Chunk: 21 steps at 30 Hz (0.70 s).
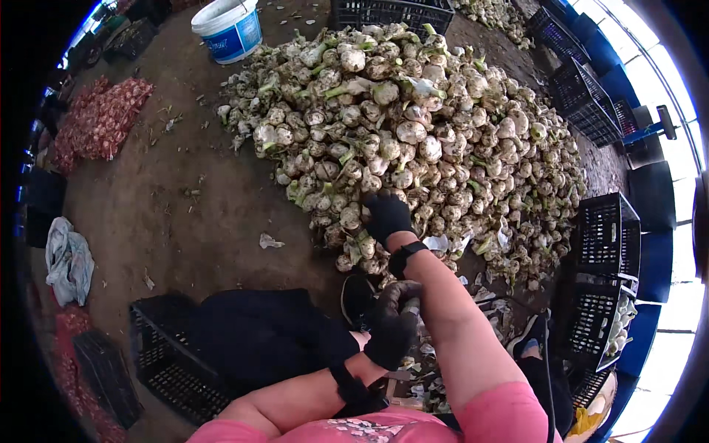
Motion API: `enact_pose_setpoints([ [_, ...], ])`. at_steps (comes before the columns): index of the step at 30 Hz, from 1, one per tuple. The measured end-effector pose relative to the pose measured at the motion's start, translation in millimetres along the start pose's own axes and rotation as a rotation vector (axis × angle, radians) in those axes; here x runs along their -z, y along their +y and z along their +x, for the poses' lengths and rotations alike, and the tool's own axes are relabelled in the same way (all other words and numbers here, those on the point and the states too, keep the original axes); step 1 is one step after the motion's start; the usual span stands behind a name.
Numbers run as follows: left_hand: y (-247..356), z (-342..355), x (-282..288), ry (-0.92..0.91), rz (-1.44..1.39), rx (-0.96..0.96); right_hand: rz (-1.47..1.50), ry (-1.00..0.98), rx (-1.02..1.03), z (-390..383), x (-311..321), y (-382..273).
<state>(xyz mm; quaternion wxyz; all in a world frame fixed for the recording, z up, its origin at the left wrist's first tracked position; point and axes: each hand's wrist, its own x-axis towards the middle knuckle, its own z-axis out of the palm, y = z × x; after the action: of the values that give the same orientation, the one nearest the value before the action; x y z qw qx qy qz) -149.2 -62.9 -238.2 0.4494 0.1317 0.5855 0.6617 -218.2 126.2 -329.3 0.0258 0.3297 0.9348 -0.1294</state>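
A brown floor point(170, 214) carries a broad pile of garlic point(443, 140), dirt-streaked bulbs with short green and pale stems, spread across the middle and right. At upper left sits a pinkish-red heap point(103, 122). Down the right side stand black slatted crates; the upper crate point(602, 236) bears a small pale mark too tiny to read, and the lower crate point(591, 317) holds cleaner white bulbs point(620, 325). Another black crate point(166, 362) lies at lower left.

Beyond the pile's upper left edge stands a white bucket point(227, 33) with a blue label carrying white lettering. A pale plastic bag point(69, 262) lies crumpled at far left.

Both hands wear dark gloves. The right hand point(388, 216) reaches onto the pile's near edge, fingers bent among the bulbs; whether it grasps one cannot be told. The left hand point(391, 325) is curled just below it, near the left shoe point(358, 297); what it grips, if anything, is hidden. Papery scraps point(270, 241) dot the floor.
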Motion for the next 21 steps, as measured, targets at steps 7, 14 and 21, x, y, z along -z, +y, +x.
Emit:
enact_pose_setpoints([
  [7, 6, -1, -5, -0.069, -0.183, 0.287, 1.668, 0.528, -0.405, -126, 23, 41],
  [14, 10, -7, -3, -0.279, 0.104, -0.060, 2.082, 0.341, -0.278, -260, 71, -7],
  [21, 33, -22, 3, -0.337, 0.614, -0.232, 0.997, 0.393, -0.196, -293, 112, -12],
])
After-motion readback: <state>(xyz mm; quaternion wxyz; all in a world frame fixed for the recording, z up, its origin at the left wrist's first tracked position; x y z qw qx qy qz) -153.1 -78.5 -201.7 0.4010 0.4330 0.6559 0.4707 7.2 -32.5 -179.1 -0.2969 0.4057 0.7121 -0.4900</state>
